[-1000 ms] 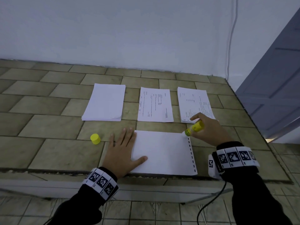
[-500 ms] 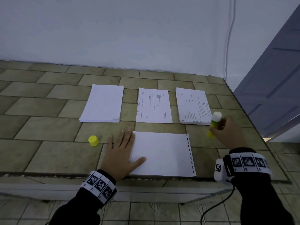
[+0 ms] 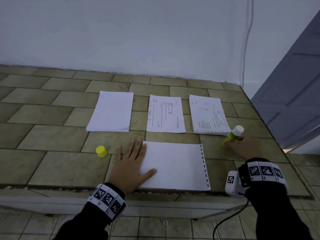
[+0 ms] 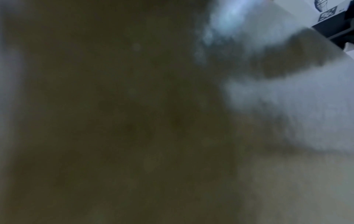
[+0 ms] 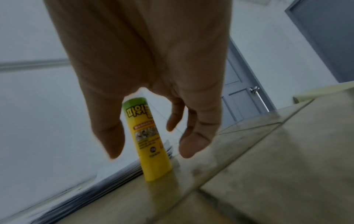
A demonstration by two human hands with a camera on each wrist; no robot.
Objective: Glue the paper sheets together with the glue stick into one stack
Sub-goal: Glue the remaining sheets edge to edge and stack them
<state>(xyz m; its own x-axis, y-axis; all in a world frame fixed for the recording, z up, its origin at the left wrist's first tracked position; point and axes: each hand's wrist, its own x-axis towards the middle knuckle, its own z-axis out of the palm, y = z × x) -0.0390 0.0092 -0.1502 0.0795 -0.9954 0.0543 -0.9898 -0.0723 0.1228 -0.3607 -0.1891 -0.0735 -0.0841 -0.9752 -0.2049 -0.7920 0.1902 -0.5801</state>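
Your left hand (image 3: 130,168) lies flat with straight, spread fingers on the left edge of the near sheet (image 3: 174,166), pinning it to the tiled counter (image 3: 52,163) at its near edge. That sheet is blank, with a dashed strip along its right side. Your right hand (image 3: 245,148) is to the right of it, at the glue stick (image 3: 232,135), which stands with its base on the counter, tilted, white end up, just beside the near right corner of the right paper stack (image 3: 208,115). In the right wrist view the fingers (image 5: 109,128) hang loosely either side of the yellow tube (image 5: 151,144) without clasping it. The yellow cap (image 3: 101,151) sits on the counter left of your left hand. Farther back lie a blank stack (image 3: 111,111) on the left and a printed sheet (image 3: 165,114) in the middle. The left wrist view is too blurred to read.
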